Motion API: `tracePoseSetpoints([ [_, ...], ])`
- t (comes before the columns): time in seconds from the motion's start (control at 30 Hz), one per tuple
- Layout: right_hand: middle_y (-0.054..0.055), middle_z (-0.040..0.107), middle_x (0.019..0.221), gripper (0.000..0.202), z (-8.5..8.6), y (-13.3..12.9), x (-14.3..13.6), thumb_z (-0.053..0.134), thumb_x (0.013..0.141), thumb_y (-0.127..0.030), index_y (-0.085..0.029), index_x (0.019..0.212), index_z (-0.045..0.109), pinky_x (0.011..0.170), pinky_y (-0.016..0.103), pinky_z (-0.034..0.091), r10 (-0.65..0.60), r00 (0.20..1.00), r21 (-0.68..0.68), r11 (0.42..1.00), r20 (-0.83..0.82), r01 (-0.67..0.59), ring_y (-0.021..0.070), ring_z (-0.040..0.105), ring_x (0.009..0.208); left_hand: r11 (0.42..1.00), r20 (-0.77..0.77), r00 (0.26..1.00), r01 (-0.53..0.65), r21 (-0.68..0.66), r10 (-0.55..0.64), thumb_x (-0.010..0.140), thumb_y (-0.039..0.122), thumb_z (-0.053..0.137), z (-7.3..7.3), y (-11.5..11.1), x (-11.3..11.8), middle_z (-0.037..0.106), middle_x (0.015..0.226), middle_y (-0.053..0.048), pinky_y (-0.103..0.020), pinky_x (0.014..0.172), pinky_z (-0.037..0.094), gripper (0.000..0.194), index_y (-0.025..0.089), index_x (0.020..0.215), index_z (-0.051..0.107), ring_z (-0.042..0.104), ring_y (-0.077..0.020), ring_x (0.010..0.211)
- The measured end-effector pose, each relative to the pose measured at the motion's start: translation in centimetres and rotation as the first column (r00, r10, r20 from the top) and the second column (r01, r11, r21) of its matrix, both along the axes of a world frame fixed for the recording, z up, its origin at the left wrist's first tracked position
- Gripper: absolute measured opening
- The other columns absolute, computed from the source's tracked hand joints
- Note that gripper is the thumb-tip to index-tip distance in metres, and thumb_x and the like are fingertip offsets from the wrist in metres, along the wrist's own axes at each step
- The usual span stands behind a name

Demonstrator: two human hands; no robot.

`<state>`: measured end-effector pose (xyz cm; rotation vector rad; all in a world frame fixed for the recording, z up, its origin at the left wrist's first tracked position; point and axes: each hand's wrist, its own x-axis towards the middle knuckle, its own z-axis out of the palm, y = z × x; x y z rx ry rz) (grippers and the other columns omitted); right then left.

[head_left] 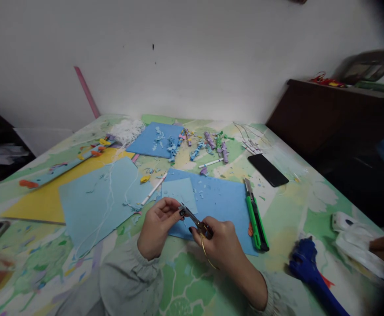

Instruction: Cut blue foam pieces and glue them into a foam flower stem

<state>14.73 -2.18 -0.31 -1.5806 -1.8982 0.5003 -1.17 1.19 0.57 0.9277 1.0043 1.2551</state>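
Small scissors [194, 218] are in my right hand [223, 241], whose fingers are wrapped round the handles. The blades point up and left to the fingertips of my left hand [157, 224]. That hand is closed in a pinch at the blade tips; a small pale bit seems to be between its fingers, too hidden to name. Beneath both hands lies a blue foam sheet [225, 202], with a smaller light blue square [179, 193] on it. A green utility knife [256, 215], its blade out, rests at the sheet's right edge.
Several curled paper pieces [197, 150] lie toward the wall. Left are a light blue sheet [89, 197], a yellow sheet [37, 206] and white shreds [128, 131]. A black phone [267, 170], a blue glue gun [313, 272] and a white marker [154, 188] lie around.
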Motion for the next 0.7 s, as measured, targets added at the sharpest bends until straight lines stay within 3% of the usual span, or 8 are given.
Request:
tracePoseSetpoints([
  [0.7,0.000,0.055,0.047,0.025,-0.27,0.05,0.23,0.061,0.075,-0.033,-0.015,0.058,0.058,0.045,0.020,0.024,0.000,1.000,0.020,1.000,0.024,0.000,0.0076,0.041,0.040,0.997,-0.012,0.997,-0.077,0.007,0.077,0.059,0.019,0.078,-0.12,0.15,-0.32,0.059,0.070,0.001,-0.019,0.062,0.046,0.026,0.014,0.076,0.058,0.056,-0.0095,0.067],
])
